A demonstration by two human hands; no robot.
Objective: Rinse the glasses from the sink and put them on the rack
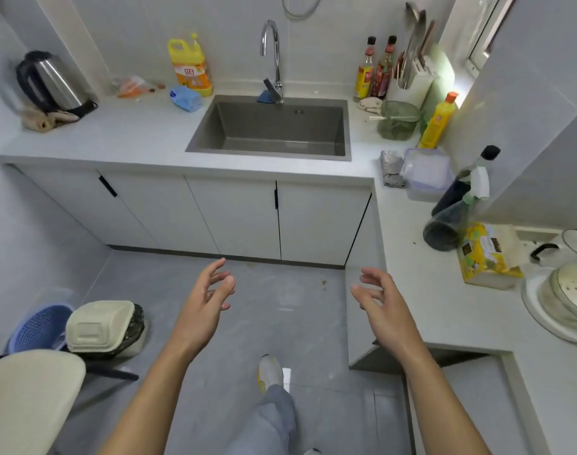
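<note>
A grey steel sink (347,126) is set in the white counter ahead, under a chrome tap (273,57). From here only the far part of the sink's floor shows, and I see no glasses in it. No rack is in view. My left hand (208,297) and my right hand (379,300) hang open in front of me above the floor, fingers spread and loosely curled, holding nothing. Both are well short of the counter.
A kettle (54,82), yellow detergent jug (190,65) and blue cloth (186,98) stand left of the sink. Sauce bottles (375,68), a knife block (412,77) and a yellow bottle (438,121) stand right. The right counter holds a dark bottle (458,198), tissue pack (489,254) and bowls (569,297). A bin (105,326) sits at floor left.
</note>
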